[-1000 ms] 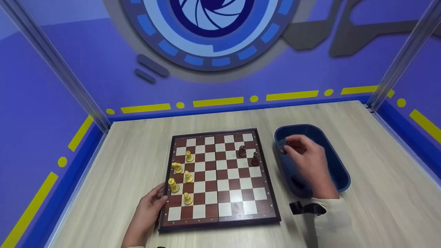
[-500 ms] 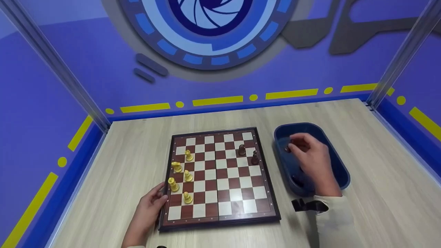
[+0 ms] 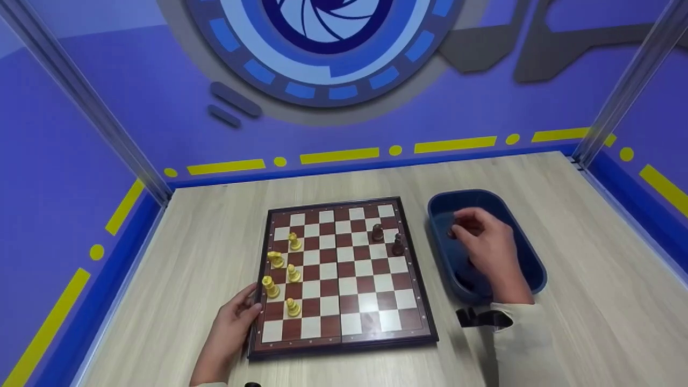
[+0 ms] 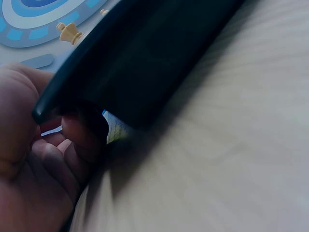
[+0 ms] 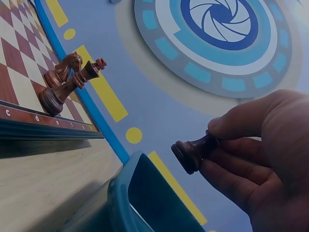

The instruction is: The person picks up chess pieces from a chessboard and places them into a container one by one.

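Note:
My right hand (image 3: 490,250) is over the blue bin, pinching a small dark brown chess piece (image 5: 190,153) between thumb and fingers. The right wrist view shows its round base pointing away from the fingers, its top hidden by them. My left hand (image 3: 230,322) holds the left edge of the chessboard (image 3: 349,306), thumb by the rim and fingers curled under it, as the left wrist view shows. Toward the board's right side stand a dark king (image 5: 72,89) and a dark knight (image 5: 63,70). Several cream-yellow pieces, among them a knight (image 3: 276,260), stand at the left.
The deep blue bin (image 3: 529,252) stands right of the board, with dark pieces (image 3: 466,279) lying inside, partly hidden by my right hand. Under everything is a pale wooden tabletop (image 3: 215,226). Purple-blue panels (image 3: 134,107) wall in the back and sides.
My right hand has shifted slightly to the right over the bin, still pinching the dark piece. The left hand stays on the board's edge, and the pieces on the board keep their places.

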